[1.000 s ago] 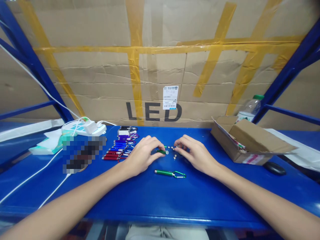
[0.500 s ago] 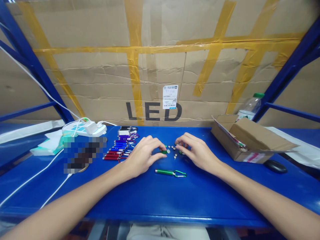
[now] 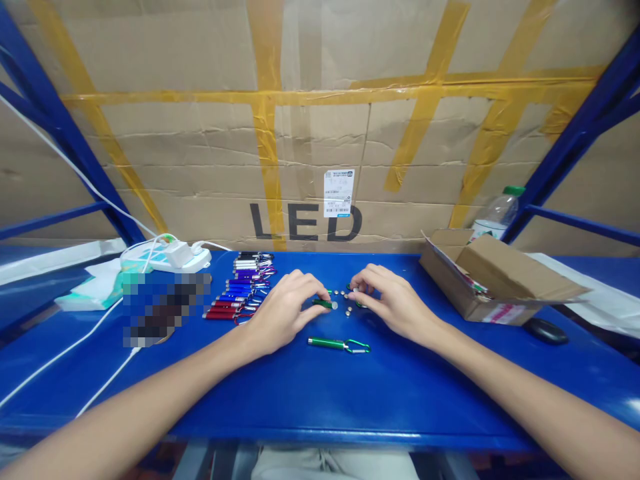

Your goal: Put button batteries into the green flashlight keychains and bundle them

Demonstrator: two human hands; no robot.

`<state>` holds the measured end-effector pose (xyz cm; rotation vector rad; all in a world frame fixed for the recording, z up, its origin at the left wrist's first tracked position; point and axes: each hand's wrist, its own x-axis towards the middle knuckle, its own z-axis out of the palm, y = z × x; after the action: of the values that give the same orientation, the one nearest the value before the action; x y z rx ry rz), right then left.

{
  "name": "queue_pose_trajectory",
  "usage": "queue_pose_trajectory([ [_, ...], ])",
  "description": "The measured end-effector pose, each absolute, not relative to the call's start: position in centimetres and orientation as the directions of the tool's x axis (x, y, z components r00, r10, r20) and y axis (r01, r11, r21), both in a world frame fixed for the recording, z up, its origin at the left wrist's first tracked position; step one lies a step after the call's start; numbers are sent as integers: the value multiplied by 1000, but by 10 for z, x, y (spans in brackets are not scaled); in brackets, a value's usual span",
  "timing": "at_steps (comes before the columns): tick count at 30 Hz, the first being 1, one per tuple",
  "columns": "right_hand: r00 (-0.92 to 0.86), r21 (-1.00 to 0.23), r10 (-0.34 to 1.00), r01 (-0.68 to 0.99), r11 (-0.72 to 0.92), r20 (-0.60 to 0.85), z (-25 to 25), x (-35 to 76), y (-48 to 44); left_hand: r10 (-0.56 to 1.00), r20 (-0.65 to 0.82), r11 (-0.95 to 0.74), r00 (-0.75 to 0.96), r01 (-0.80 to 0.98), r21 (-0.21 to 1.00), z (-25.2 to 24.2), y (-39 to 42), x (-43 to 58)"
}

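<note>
My left hand (image 3: pixel 289 308) is closed in a pinch on a green flashlight tube (image 3: pixel 323 303), its round silver end facing right. Across from it, my right hand (image 3: pixel 393 300) has thumb and fingers drawn together on a small silvery piece that looks like a button cell (image 3: pixel 355 290). Several loose button cells (image 3: pixel 349 311) lie on the table between the hands. Other green parts show partly by the right fingers, mostly hidden. Nearer to me lies a green keychain flashlight (image 3: pixel 326 343) with a carabiner clip.
A column of keychain flashlights (image 3: pixel 245 285) in several colours lies left of my left hand. Further left are a power strip (image 3: pixel 175 257), white cables and a blurred-out object (image 3: pixel 167 310). An open cardboard box (image 3: pixel 467 293), a black mouse (image 3: pixel 546 331) and a bottle (image 3: pixel 497 213) stand right.
The view has shifted slightly. The green tube's silver end has dipped a little between my left fingers. My right hand stays almost in place, still pinching.
</note>
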<state>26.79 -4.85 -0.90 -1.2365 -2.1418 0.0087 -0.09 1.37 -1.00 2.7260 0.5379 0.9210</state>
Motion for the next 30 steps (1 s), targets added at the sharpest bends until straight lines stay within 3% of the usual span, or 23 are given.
queue_pose_trajectory([
  [18,-417,-263,746,753,603,519,-6,266,-52,295,703,-955,647,211,207,5,0,-1],
  [30,-433,-249,741,752,611,513,-9,266,-50,292,731,-956,616,182,229,10,-7,1],
])
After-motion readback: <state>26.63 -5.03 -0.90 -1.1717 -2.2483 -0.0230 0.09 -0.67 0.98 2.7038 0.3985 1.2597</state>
